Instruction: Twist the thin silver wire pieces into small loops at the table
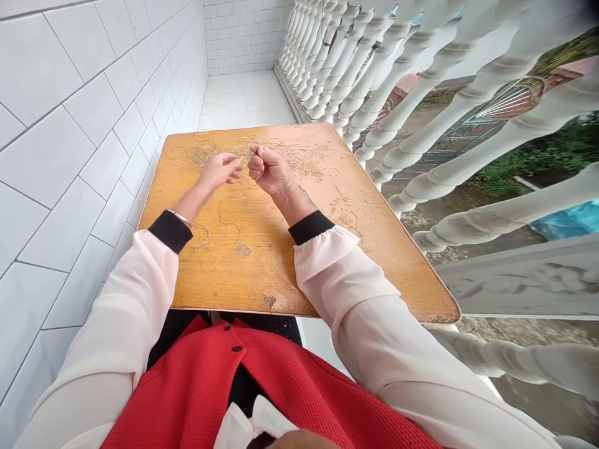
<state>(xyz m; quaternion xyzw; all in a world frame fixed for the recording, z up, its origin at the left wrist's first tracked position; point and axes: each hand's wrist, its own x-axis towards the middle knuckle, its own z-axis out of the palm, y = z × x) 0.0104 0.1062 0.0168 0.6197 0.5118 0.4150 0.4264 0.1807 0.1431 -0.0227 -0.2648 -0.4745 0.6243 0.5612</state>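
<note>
Both of my hands are raised just above a worn wooden tabletop (262, 262), close together near its middle. My left hand (219, 171) and my right hand (267, 169) have their fingers pinched closed, with the fingertips almost meeting. Fine pale-gold strands, thread or thin wire, lie in loose tangles (246, 146) under and beyond my hands. The strands seem to run into both pinches, though the fingers hide exactly what they grip. Another loop (201, 236) lies below my left wrist, and a small fuzzy tuft (243, 249) sits near the table's middle.
A white tiled wall (93, 149) runs along the table's left side. A white balustrade (421, 118) stands close on the right, with a drop and outdoor ground beyond it. My pale sleeves and red vest (224, 374) fill the lower view.
</note>
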